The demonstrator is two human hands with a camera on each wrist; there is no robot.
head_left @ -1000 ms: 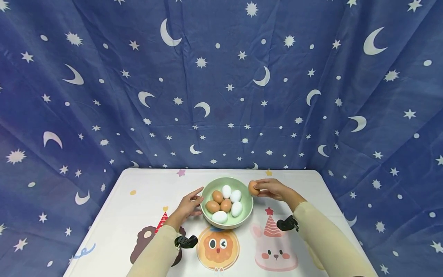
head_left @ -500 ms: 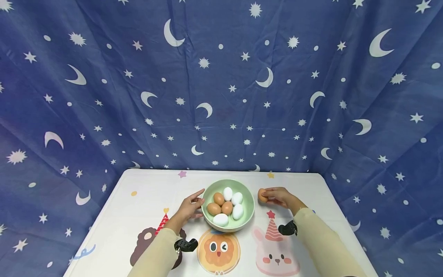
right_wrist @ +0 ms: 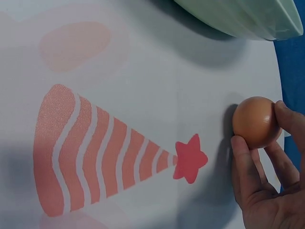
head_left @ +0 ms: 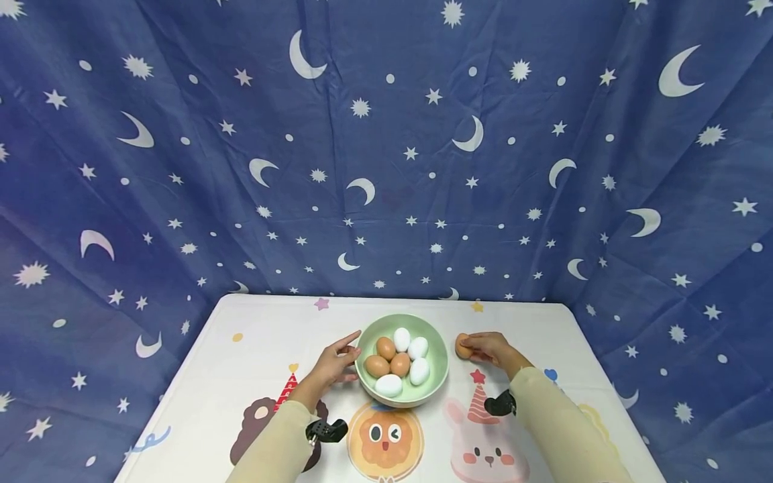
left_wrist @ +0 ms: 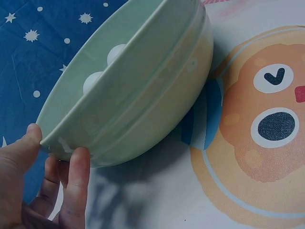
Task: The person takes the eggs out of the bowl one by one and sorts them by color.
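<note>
A pale green bowl (head_left: 403, 396) stands on the table with three brown eggs (head_left: 377, 366) and several white eggs (head_left: 389, 385) in it. On its left side my left hand (head_left: 331, 362) touches the rim and outer wall with fairly straight fingers (left_wrist: 79, 174). To the bowl's right my right hand (head_left: 490, 349) pinches another brown egg (right_wrist: 256, 122) between thumb and fingertips, low over the table and apart from the bowl. Whether this egg touches the table I cannot tell. In the left wrist view only two white eggs (left_wrist: 93, 82) peek over the rim.
The white table (head_left: 272, 322) carries printed cartoon figures, among them a round orange face (head_left: 385, 439) and a pink rabbit (head_left: 488, 449). A blue curtain (head_left: 386, 201) with moons and stars hangs behind its far edge and at both sides.
My right hand has carried the brown egg from beside the bowl's rim rightward and down toward the table. The left hand has stayed at the bowl. The head view has shifted slightly.
</note>
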